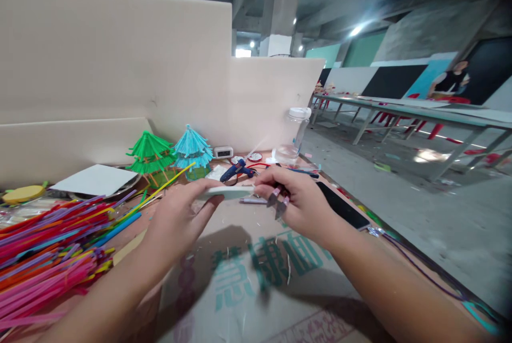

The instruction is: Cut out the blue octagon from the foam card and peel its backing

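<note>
My left hand (180, 215) pinches a flat, pale piece with a rounded edge (230, 192), seen nearly edge-on. At its right end, the fingertips of my right hand (296, 193) are pressed together against or close to it. A pair of scissors (279, 201) sits in my right hand, its blades pointing down toward me. Below both hands lies a plastic sheet with green printed characters (256, 268), scattered with thin pale scraps. Beyond the hands are a blue glue gun (239, 170) and a pale purple pen-like stick (253, 201).
Colourful pipe cleaners (52, 257) pile up at left. Green (151, 153) and blue (192, 148) umbrella-shaped crafts stand behind, near a white square board (96, 180). A clear bottle (294, 135) and a dark phone (342, 207) are at right. Pale panels (120, 65) wall the back. A person (450, 80) is far off.
</note>
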The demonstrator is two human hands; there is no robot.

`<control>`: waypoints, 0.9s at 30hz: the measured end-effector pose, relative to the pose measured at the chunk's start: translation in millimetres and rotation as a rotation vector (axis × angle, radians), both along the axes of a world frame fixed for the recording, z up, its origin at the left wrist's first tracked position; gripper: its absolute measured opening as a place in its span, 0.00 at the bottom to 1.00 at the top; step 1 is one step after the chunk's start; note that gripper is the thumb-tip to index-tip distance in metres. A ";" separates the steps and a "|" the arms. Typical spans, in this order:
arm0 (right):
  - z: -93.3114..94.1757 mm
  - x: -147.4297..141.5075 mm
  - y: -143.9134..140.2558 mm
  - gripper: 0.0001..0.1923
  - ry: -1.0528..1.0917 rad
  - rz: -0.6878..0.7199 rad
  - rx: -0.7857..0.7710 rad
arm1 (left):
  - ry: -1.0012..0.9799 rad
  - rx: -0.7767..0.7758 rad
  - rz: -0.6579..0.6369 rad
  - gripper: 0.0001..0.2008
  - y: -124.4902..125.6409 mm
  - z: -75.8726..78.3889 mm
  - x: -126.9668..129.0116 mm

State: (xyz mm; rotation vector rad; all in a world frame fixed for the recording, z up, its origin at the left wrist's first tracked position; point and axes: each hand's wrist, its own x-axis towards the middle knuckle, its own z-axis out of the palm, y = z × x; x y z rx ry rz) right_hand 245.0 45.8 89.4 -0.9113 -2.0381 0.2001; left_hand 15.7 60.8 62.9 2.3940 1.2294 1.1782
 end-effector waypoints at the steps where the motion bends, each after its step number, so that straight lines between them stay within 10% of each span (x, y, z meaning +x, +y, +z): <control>1: 1.0 2.6 0.4 0.06 -0.002 -0.029 -0.031 | -0.060 -0.081 0.016 0.09 0.5 2.8 -0.4; 9: 6.4 18.4 6.2 0.18 0.027 -0.076 -0.027 | -0.481 -0.428 -0.067 0.18 6.0 15.0 -1.1; 27: 3.6 15.8 7.0 0.17 -0.109 -0.102 0.058 | -0.318 -0.261 -0.007 0.10 0.4 10.7 -1.8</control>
